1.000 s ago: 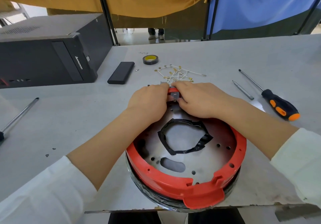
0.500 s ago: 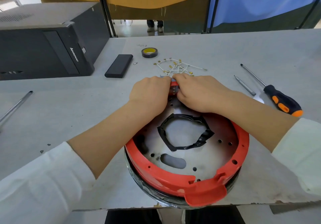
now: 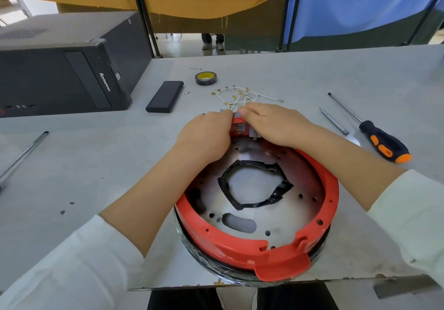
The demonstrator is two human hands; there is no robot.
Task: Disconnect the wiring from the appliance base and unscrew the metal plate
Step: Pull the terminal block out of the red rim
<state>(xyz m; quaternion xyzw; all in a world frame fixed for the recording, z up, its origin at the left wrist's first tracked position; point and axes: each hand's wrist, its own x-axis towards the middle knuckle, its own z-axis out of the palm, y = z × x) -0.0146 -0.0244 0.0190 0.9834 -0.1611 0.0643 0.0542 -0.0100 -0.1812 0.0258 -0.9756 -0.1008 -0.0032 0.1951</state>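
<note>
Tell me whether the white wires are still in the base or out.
Out: the white wires lie loose on the table beyond the red base. Any remaining under the hands cannot be told.

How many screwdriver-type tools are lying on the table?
3: an orange-and-black-handled screwdriver right of the appliance base, a bare metal shaft beside it, and another shaft at the left edge, its handle cut off.
</note>
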